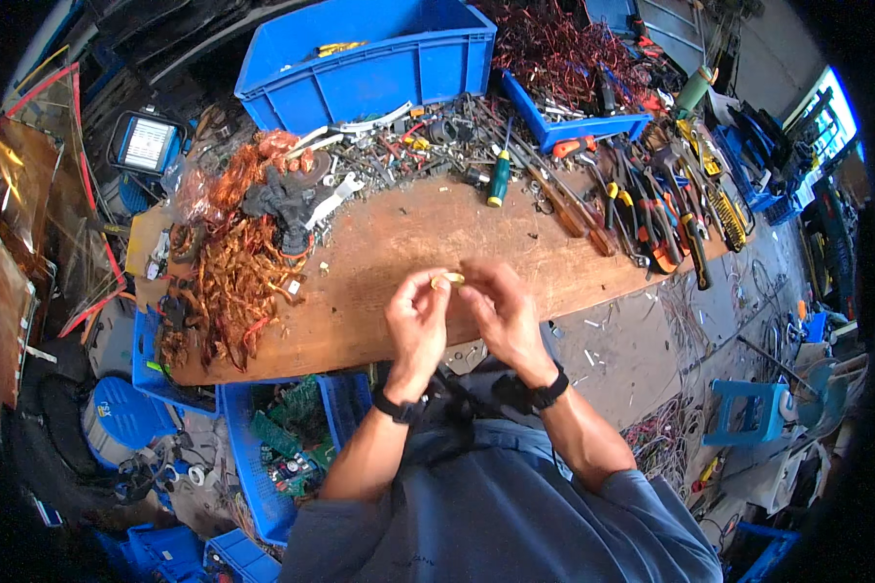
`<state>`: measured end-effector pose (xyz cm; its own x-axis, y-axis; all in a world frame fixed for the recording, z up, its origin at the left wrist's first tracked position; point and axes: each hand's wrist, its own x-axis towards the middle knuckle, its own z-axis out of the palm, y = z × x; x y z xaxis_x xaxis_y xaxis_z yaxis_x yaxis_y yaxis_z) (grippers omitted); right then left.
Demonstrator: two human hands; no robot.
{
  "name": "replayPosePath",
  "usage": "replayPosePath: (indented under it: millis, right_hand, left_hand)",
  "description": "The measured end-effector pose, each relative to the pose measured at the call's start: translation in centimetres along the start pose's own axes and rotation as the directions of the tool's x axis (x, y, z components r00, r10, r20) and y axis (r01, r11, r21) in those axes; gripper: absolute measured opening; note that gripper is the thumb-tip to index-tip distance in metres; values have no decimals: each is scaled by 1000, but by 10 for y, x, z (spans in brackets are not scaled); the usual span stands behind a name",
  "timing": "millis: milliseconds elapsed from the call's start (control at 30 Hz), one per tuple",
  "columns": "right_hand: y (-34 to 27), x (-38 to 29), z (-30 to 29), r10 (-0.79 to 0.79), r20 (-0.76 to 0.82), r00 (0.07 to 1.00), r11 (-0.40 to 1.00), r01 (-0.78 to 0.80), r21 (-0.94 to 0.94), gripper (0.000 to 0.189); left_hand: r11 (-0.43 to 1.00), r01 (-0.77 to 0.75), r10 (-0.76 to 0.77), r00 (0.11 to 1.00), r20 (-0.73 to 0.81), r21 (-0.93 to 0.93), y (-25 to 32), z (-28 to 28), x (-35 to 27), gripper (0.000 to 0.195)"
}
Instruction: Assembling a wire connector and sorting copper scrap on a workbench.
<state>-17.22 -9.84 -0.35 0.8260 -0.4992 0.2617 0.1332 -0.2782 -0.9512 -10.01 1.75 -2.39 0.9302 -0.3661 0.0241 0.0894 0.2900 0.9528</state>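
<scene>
My left hand (417, 313) pinches a small curved yellow strip (448, 279) between thumb and fingertips, just above the near part of the wooden tabletop (408, 226). What the strip is made of is too small to tell. Close by on its right, my right hand (507, 310) has bent fingers, with a gap between thumb and fingertips. Its fingers are blurred, and nothing shows in that gap. Each wrist wears a black band.
Copper scrap (233, 291) is heaped at the left. Behind stand a blue crate (379, 80) and loose metal parts (423, 142). A green-handled screwdriver (498, 181) lies before pliers (649, 211) at the right. Circuit boards fill a blue basket (244, 466) below.
</scene>
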Motion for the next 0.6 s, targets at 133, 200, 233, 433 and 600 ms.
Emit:
replayPosePath:
  millis: [133,200,233,433,600]
  right_hand:
    - [19,11,-24,-113,-39,993,959,99,-266,26]
    - [12,5,-35,-84,-47,995,949,66,-309,22]
    - [12,4,-37,-72,-55,996,945,51,-323,20]
    - [14,11,-24,-207,96,974,797,224,-560,18]
    - [18,30,-10,-253,161,954,704,296,-645,17]
  left_hand:
    - [1000,20,-22,991,-132,-18,-11,-32,5,16]
    - [999,2,8,980,-197,50,-3,-51,2,16]
    - [1000,22,-22,977,-214,-2,-2,-58,2,17]
    - [984,43,-14,986,-166,173,40,-81,-40,17]
    - [825,14,69,990,-125,564,51,-125,-79,18]
